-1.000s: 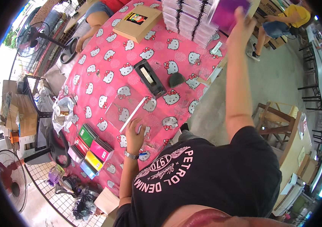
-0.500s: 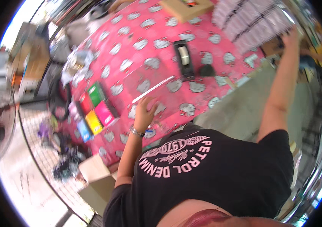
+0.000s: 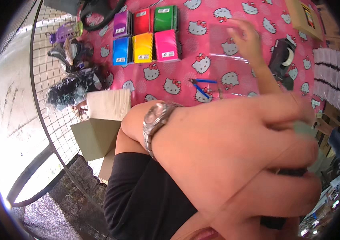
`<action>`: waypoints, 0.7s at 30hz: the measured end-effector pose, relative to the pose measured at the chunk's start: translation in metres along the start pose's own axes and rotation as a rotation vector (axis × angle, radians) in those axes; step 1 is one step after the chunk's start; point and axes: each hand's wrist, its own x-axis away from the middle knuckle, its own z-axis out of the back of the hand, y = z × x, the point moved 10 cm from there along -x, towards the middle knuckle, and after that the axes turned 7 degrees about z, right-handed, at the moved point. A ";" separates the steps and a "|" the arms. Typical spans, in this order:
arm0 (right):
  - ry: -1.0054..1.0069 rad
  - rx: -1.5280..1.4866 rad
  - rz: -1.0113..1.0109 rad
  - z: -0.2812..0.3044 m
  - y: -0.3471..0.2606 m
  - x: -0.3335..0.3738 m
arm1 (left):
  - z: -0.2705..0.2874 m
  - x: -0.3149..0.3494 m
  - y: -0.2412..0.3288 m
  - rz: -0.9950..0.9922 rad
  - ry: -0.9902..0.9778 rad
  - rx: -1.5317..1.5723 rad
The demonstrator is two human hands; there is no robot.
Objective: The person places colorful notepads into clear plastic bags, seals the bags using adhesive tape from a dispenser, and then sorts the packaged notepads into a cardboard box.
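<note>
My left hand [image 3: 234, 148], wearing a metal watch [image 3: 154, 120], is raised very close to the camera. Its fingers bend away, slightly blurred, so the tips and palm are hidden. Over a clear plastic sheet [image 3: 234, 72] on the pink patterned tablecloth [image 3: 138, 86], my right hand [image 3: 248, 40] has its fingers apart and nothing visible in them. Nearby lie small blue-handled pliers [image 3: 203, 86]. Farther left are spiral notebooks in two rows: purple [image 3: 121, 25], red [image 3: 142, 21] and green [image 3: 165, 19] behind, blue [image 3: 120, 51], yellow [image 3: 142, 47] and pink [image 3: 166, 45] in front.
A black tape dispenser [image 3: 282, 56] stands right of my right hand. Beyond it are clear plastic packs [image 3: 334, 74] and a brown cardboard box [image 3: 304, 18]. An open carton [image 3: 108, 105] is at the table's near left, beside a wire mesh [image 3: 56, 84] and dark plastic bags [image 3: 76, 88].
My left hand has left the plastic sheet and come up close to the camera. My right hand has moved from the plastic packs to the sheet. The view has turned.
</note>
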 end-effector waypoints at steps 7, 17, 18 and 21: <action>-0.432 -0.192 -0.365 -0.278 0.019 -0.061 | 0.114 0.053 -0.058 0.510 -0.136 -0.373; -0.556 0.305 -0.519 -0.388 0.013 -0.081 | 0.493 0.302 -0.306 1.243 0.683 -1.129; -0.543 0.286 -0.538 -0.388 0.019 -0.081 | 0.497 0.295 -0.323 1.253 0.594 -1.175; -0.484 0.234 -0.562 -0.382 0.034 -0.081 | 0.505 0.297 -0.365 1.484 0.397 -1.143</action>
